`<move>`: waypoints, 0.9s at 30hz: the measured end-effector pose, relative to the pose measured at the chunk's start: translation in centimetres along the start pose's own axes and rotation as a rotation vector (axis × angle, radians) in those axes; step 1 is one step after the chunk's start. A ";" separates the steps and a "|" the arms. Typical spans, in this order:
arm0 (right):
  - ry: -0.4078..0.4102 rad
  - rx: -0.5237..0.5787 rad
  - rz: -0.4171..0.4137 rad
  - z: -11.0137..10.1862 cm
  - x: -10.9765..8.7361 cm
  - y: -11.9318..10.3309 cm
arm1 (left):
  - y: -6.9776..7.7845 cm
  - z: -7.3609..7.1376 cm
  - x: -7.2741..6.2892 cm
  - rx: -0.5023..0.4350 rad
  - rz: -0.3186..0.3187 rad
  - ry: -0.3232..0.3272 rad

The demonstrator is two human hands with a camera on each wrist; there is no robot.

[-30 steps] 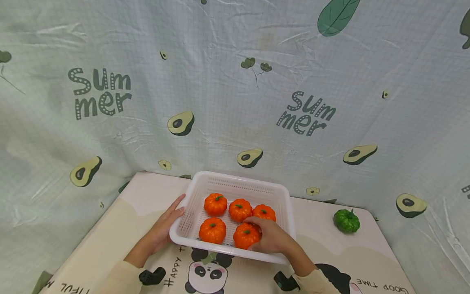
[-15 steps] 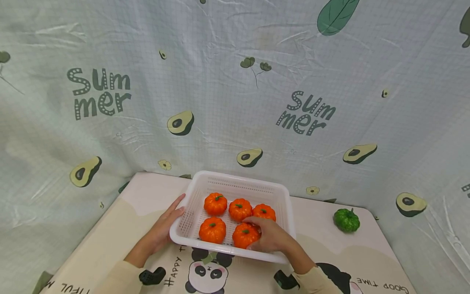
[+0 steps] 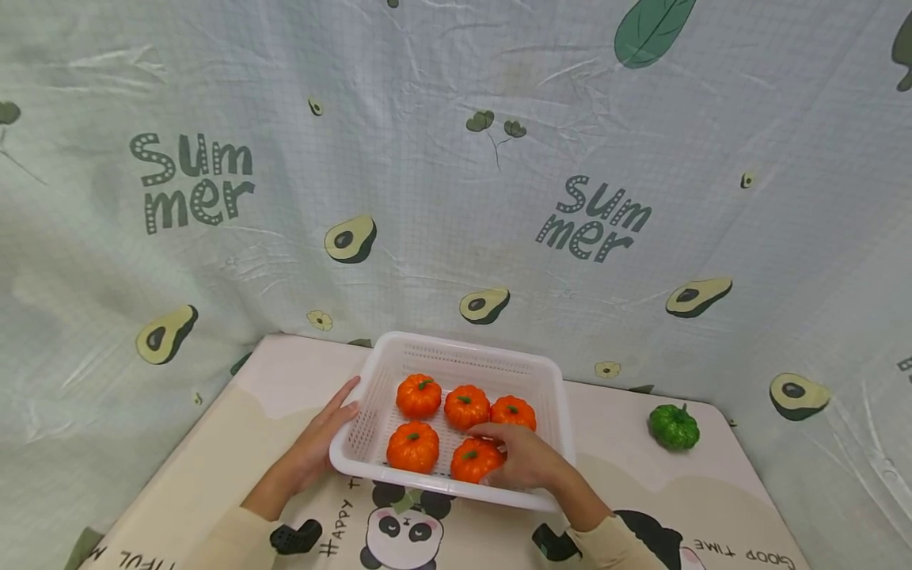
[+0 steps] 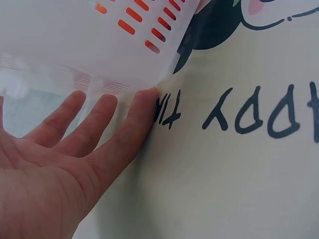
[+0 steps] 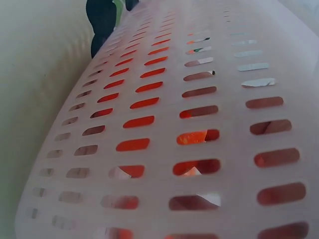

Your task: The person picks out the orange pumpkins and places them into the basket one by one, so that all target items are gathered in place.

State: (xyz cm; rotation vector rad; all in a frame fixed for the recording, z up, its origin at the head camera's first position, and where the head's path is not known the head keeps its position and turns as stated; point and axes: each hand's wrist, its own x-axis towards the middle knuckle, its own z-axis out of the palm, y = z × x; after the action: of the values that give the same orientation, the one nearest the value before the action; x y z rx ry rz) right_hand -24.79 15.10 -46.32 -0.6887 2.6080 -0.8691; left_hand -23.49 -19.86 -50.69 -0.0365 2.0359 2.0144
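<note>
A white slotted basket sits on the table and holds several small orange pumpkins. My right hand reaches into the basket, its fingers curled over the front right orange pumpkin. My left hand lies flat against the basket's left outer wall, with straight fingers touching it near the bottom corner. In the right wrist view only the basket's slotted wall shows, with orange behind the slots; the hand itself is hidden there.
A green pumpkin lies alone on the table, to the right of the basket. The table mat carries a panda print and lettering. A patterned cloth backdrop rises right behind the table.
My right hand and the front right pumpkin have shifted slightly down and left inside the basket. The left hand and basket have stayed put.
</note>
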 end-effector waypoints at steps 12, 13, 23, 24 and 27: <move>0.010 -0.003 -0.022 0.4 0.3 0.2 | 0.1 -0.1 0.0 0.016 -0.004 0.002; 0.011 -0.003 -0.022 0.5 0.3 0.2 | 0.1 -0.1 0.0 0.017 -0.004 0.003; 0.019 -0.025 0.024 0.7 0.3 0.2 | 0.1 -0.2 0.0 0.014 -0.003 0.000; 0.020 -0.022 0.026 0.7 0.4 0.1 | 0.1 -0.3 -0.1 0.014 -0.005 0.002; 0.026 -0.018 0.031 0.7 0.5 0.0 | 0.2 -0.4 -0.2 0.016 -0.006 0.005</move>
State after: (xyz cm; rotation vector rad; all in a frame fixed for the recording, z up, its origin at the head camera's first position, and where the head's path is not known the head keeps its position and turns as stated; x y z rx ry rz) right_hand -24.89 14.50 -46.95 -0.6439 2.6452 -0.8515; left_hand -23.42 -20.29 -50.51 -0.0440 2.0523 1.9963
